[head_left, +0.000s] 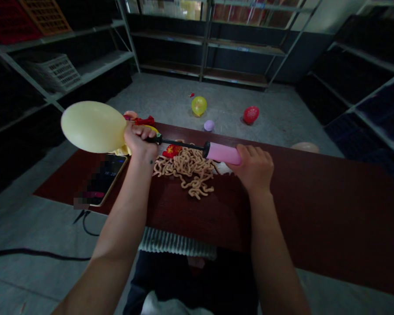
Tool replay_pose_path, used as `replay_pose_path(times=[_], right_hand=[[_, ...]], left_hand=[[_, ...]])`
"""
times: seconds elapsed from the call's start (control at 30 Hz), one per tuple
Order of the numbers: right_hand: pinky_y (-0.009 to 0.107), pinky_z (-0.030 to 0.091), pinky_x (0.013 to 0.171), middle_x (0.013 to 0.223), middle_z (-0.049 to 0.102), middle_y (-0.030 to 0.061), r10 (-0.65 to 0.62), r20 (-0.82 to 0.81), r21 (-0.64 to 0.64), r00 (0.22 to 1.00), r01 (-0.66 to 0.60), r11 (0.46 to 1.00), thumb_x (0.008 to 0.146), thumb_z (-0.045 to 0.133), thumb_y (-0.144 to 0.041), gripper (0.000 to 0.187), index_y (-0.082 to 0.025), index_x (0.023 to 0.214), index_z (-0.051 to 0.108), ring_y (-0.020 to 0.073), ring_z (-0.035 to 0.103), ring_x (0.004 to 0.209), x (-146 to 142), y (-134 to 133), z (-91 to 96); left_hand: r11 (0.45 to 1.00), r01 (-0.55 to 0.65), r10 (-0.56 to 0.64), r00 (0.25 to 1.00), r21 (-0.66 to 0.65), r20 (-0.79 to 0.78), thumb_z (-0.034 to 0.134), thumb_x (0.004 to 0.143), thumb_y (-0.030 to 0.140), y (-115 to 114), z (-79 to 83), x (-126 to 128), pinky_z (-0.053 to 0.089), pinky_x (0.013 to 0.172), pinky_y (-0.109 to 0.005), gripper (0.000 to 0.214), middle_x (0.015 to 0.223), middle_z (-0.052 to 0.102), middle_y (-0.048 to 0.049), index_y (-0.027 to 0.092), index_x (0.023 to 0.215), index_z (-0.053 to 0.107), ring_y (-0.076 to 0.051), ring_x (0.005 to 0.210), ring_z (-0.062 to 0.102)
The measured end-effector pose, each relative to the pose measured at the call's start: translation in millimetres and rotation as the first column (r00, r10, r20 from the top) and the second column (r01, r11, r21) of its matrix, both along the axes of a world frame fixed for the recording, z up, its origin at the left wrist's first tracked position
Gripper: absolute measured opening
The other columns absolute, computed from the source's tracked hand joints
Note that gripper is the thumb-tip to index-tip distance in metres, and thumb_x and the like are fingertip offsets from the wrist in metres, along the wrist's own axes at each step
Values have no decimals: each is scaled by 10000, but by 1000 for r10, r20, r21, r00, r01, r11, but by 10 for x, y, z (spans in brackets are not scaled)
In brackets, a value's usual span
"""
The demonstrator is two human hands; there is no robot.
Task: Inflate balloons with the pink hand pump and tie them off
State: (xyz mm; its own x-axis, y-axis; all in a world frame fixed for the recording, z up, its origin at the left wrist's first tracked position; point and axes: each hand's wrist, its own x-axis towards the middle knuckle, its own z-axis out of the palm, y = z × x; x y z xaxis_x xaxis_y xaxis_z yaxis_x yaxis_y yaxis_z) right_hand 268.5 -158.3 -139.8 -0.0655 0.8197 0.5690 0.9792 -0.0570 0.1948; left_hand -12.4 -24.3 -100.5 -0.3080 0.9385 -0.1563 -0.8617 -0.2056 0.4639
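Note:
My left hand (138, 139) is closed round the black end of a balloon pump and the neck of a pale yellow balloon (93, 127). The balloon is inflated and sticks out to the left of that hand. The balloon pump (221, 152) has a pink barrel, and its thin black rod is drawn out between my hands. Wrapped round the right end of the barrel is my right hand (254, 168). Below the rod, a heap of tan, curly, noodle-like strands (190, 164) lies on the dark red table (315, 201), with a red printed piece (172, 151) beside it.
A phone (110, 177) lies at the table's left. On the floor beyond are a yellow balloon (199, 106), a red balloon (251, 114) and a small purple balloon (209, 126). Metal shelves (203, 41) stand behind. A black cable (36, 253) runs at lower left.

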Motion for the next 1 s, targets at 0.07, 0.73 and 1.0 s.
replay_pose_path(times=[0.07, 0.73, 1.0], right_hand=[[346, 304, 718, 953, 679, 91, -24, -35, 7, 999, 24, 1000, 876, 578, -491, 371, -192, 1093, 619, 253, 545, 862, 2, 8, 4], [299, 260, 592, 898, 730, 97, 47, -200, -159, 979, -80, 984, 812, 594, -588, 447, -169, 961, 638, 219, 642, 738, -522, 43, -114], [314, 270, 631, 849, 708, 79, 107, -110, -66, 988, -115, 991, 864, 553, -575, 407, -183, 928, 637, 206, 614, 759, -405, 44, -93]], left_hand=[[1000, 4, -3, 999, 31, -49, 409, 1020, 271, 16, -29, -18, 246, 376, -226, 483, 412, 229, 60, 196, 578, 227, -69, 319, 228], [996, 86, -87, 996, -27, -34, 461, 1022, 366, -425, -17, 757, 219, 359, -203, 522, 448, 234, 84, 199, 598, 207, -46, 320, 228], [999, 1, 1, 999, -48, 54, 465, 959, 190, -240, -105, 556, 201, 371, -218, 430, 449, 243, 92, 203, 595, 237, -53, 318, 229]])
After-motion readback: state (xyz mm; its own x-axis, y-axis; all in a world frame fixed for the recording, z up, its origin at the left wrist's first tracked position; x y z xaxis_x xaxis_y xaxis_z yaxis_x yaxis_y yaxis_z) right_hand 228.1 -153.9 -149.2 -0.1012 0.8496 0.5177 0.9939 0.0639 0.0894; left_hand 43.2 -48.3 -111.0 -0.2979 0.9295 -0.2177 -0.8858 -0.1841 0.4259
